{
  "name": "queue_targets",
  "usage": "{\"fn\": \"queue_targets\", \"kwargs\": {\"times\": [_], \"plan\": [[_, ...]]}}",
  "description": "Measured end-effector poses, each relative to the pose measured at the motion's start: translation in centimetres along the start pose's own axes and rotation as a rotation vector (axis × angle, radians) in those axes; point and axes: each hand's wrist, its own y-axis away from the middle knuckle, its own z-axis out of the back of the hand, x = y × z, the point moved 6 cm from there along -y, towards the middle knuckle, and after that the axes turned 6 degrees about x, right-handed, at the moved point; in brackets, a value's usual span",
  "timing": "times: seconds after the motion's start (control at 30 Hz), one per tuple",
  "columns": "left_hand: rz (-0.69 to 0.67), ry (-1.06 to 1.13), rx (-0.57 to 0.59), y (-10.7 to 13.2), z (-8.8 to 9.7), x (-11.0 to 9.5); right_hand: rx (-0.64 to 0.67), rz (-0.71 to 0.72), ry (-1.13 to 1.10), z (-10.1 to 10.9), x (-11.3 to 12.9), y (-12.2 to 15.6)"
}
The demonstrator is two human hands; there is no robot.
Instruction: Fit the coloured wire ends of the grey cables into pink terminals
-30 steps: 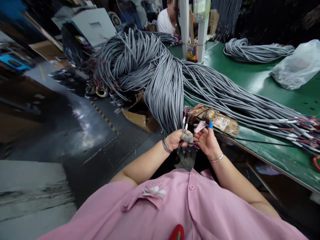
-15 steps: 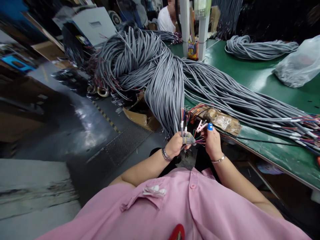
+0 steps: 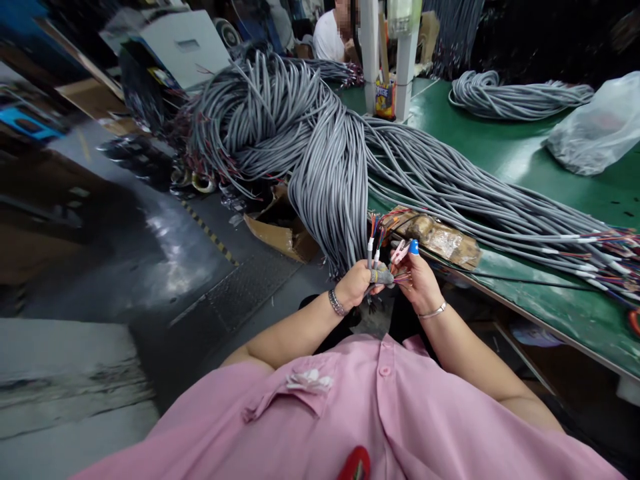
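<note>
My left hand (image 3: 356,284), its thumb in a grey cover, is closed around grey cables (image 3: 370,257) with white bands and bare coloured wire ends standing up. Thin coloured wires (image 3: 401,278) run from the left thumb across to the fingers of my right hand (image 3: 423,285). A blue cover (image 3: 414,247) sits on the right thumb. Between that thumb and the fingers, my right hand pinches a small pink clip-like tool (image 3: 399,253). Its tip is close to the wires; whether it touches them I cannot tell.
A big bundle of grey cables (image 3: 330,167) hangs over the edge of the green table (image 3: 500,160). Beside my right hand lies a taped block (image 3: 443,240). A coiled cable bundle (image 3: 520,97) and a plastic bag (image 3: 595,127) are farther back. A person (image 3: 329,37) sits behind.
My right hand has moved slightly left with the pink tool, nearer my left hand. The left hand and its cables have shifted a little to the right.
</note>
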Motion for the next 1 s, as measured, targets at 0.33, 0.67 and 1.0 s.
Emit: {"fn": "queue_targets", "kwargs": {"times": [0.33,0.67,1.0], "plan": [[-0.083,0.020,-0.059,2.4,0.1,-0.1,0.104,-0.143,-0.015,-0.4,0.4,1.1],[-0.193,0.085,-0.242,2.0,0.0,-0.5,0.076,-0.020,0.048,-0.3,0.6,1.0],[-0.118,0.029,-0.273,1.7,0.7,0.8,0.018,-0.015,-0.005,-0.6,0.5,0.8]]}}
